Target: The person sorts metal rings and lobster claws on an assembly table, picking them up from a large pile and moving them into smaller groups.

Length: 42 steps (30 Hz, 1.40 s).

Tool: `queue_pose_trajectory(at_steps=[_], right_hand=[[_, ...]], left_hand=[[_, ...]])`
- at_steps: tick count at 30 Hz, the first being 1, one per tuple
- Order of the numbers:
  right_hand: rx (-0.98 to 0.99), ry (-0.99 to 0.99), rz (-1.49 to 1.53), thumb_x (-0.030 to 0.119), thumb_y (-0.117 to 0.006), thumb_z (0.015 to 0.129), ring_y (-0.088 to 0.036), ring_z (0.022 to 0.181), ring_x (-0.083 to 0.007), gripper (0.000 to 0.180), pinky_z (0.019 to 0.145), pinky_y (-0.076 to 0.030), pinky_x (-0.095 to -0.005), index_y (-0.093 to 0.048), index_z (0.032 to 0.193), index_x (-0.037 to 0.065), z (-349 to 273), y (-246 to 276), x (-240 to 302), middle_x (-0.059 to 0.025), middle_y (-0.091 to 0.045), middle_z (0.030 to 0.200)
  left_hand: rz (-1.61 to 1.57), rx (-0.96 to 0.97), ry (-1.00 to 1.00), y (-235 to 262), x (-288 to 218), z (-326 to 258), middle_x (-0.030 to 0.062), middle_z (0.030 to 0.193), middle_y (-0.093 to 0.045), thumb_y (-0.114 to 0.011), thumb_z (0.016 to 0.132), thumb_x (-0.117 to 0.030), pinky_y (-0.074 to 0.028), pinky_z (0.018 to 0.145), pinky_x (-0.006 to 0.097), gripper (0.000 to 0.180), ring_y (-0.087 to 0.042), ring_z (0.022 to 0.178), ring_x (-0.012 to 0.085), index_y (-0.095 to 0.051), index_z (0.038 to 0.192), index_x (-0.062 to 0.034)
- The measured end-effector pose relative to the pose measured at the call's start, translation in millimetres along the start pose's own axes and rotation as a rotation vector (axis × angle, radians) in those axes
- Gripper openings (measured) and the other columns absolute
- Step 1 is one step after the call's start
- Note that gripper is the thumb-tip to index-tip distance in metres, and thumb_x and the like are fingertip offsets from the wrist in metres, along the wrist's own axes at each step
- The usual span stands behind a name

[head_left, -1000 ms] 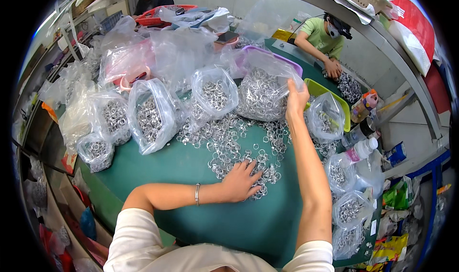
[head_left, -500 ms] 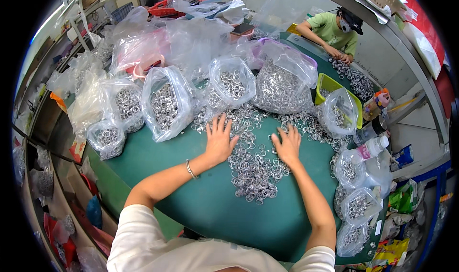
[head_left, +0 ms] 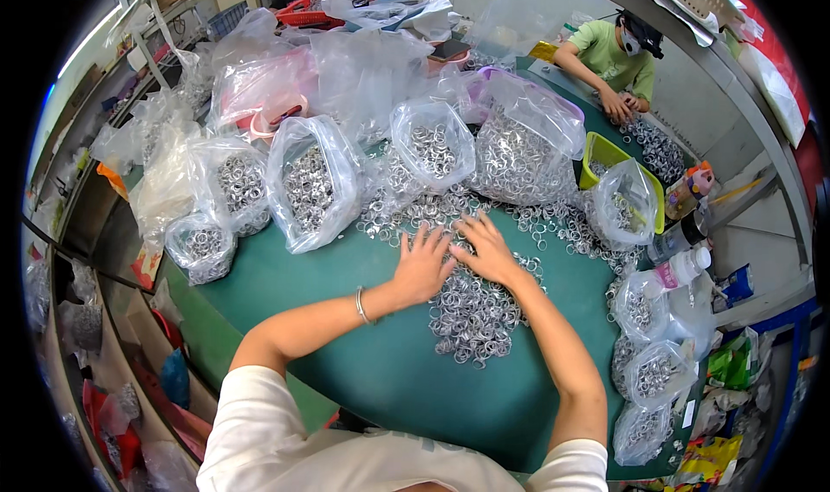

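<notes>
A heap of small silvery metal rings (head_left: 475,319) lies on the green tabletop (head_left: 372,380) in front of me. My left hand (head_left: 422,265) rests flat at the heap's upper left edge, fingers stretched forward. Beside it, my right hand (head_left: 486,248) lies over the top of the heap with its fingers spread. The two hands nearly meet, thumbs close together. Loose rings (head_left: 415,211) form a band just beyond my fingertips, in front of open clear bags. Neither hand grips anything that I can see.
Ring-filled clear bags (head_left: 309,189) line the table's back, with a larger bag (head_left: 523,155) in a purple container. More bags (head_left: 653,373) stand along the right edge, near a white bottle (head_left: 683,267) and a green basket (head_left: 605,153). A co-worker (head_left: 616,64) handles rings at the far right.
My right hand has moved left, in from the heap's right side, over its top. My left hand has shifted slightly right, so both are now close together. Rings between them are gathered closer.
</notes>
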State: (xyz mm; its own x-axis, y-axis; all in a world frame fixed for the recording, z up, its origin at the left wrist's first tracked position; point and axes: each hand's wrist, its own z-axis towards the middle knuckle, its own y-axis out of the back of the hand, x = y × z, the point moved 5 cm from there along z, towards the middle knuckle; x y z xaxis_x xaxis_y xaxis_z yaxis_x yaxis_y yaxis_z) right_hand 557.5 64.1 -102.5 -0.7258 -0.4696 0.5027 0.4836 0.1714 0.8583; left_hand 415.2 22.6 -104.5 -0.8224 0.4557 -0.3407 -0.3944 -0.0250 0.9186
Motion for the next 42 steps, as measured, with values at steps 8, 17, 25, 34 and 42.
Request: queue_pose_trajectory(at_steps=[8, 17, 25, 34, 42], right_hand=[[0.241, 0.067, -0.032, 0.054, -0.061, 0.083, -0.028, 0.138, -0.0340, 0.069, 0.112, -0.023, -0.0486, -0.047, 0.136, 0.013, -69.0, 14.0, 64.3, -0.0134, -0.035, 0.147], [0.071, -0.008, -0.148, 0.050, -0.071, 0.075, -0.024, 0.139, -0.0363, 0.075, 0.113, -0.017, -0.0535, -0.048, 0.136, 0.014, -133.4, 15.3, 108.7, -0.0117, -0.034, 0.148], [-0.231, -0.104, -0.278, 0.036, -0.071, 0.074, -0.033, 0.132, -0.0362, 0.050, 0.108, -0.021, -0.0591, -0.061, 0.114, 0.009, -181.9, 2.7, 107.8, -0.0101, -0.046, 0.134], [-0.352, -0.198, -0.111, 0.031, -0.069, 0.079, -0.033, 0.132, -0.0376, 0.060, 0.107, -0.021, -0.0602, -0.048, 0.130, 0.008, -208.2, 7.2, 124.9, -0.0129, -0.041, 0.140], [-0.358, -0.237, -0.426, 0.026, -0.072, 0.074, -0.039, 0.125, -0.0330, 0.062, 0.102, -0.029, -0.0529, -0.049, 0.131, 0.012, -205.3, 5.1, 79.0, -0.0072, -0.045, 0.135]], left_hand=[[-0.304, 0.046, -0.131, 34.3, -24.1, -74.4, 0.0208, 0.137, -0.039, -0.058, 0.089, -0.023, -0.030, 0.107, 0.047, 0.051, -0.036, 0.126, 0.0395, -0.042, 0.131, 0.0022], [-0.232, -0.053, -0.007, 66.6, -24.2, -110.4, 0.0216, 0.137, -0.038, -0.059, 0.090, -0.026, -0.030, 0.104, 0.054, 0.049, -0.037, 0.125, 0.0420, -0.046, 0.130, -0.0008], [-0.117, 0.209, -0.248, 39.9, -60.4, -133.6, 0.0262, 0.146, -0.024, -0.063, 0.083, -0.048, -0.025, 0.108, 0.057, 0.077, -0.028, 0.131, 0.0473, -0.032, 0.145, -0.0148], [-0.251, 0.096, -0.415, 19.3, -88.5, -130.3, 0.0135, 0.137, -0.040, -0.073, 0.075, -0.017, -0.040, 0.094, 0.048, 0.056, -0.043, 0.117, 0.0365, -0.052, 0.127, -0.0168], [-0.428, -0.087, -0.272, 26.8, -34.5, -101.6, 0.0115, 0.123, -0.051, -0.060, 0.079, -0.001, -0.046, 0.086, 0.041, 0.034, -0.053, 0.103, 0.0328, -0.057, 0.111, -0.0097]])
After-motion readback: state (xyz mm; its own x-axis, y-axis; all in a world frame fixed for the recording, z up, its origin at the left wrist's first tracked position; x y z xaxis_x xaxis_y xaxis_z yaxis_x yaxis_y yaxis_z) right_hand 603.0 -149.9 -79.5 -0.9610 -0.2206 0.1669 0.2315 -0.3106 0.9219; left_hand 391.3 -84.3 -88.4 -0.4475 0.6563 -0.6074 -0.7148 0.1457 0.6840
